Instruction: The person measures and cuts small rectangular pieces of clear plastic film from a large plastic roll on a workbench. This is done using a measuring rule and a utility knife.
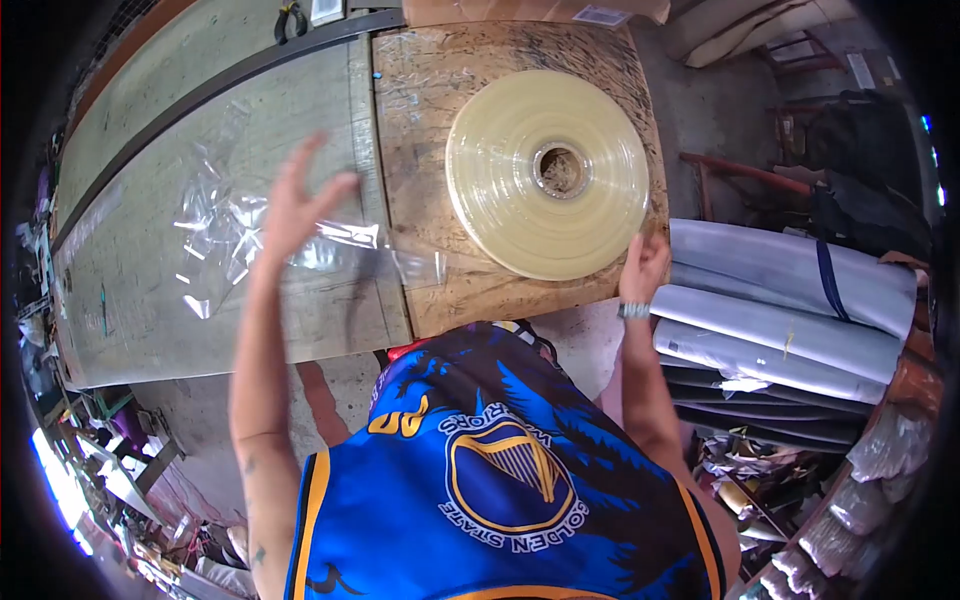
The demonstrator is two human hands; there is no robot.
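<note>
A large, flat roll of clear plastic film (500,150), pale yellow with a hollow core, lies on its side on the wooden board. At its near right rim is my right hand (645,268), fingers curled in against the edge. Crumpled transparent film (235,235) spreads over the grey-green tabletop to the left, and a strip of it reaches toward the roll. My left hand (295,210), slightly blurred, is over this film with thumb and fingers apart and nothing in its grasp.
A dark metal strip (230,85) crosses the far side of the table (130,310). Pliers (291,22) and a cardboard box (480,10) sit at the back. Several wrapped rolls (780,320) are stacked at the right, beside a red metal frame (750,172).
</note>
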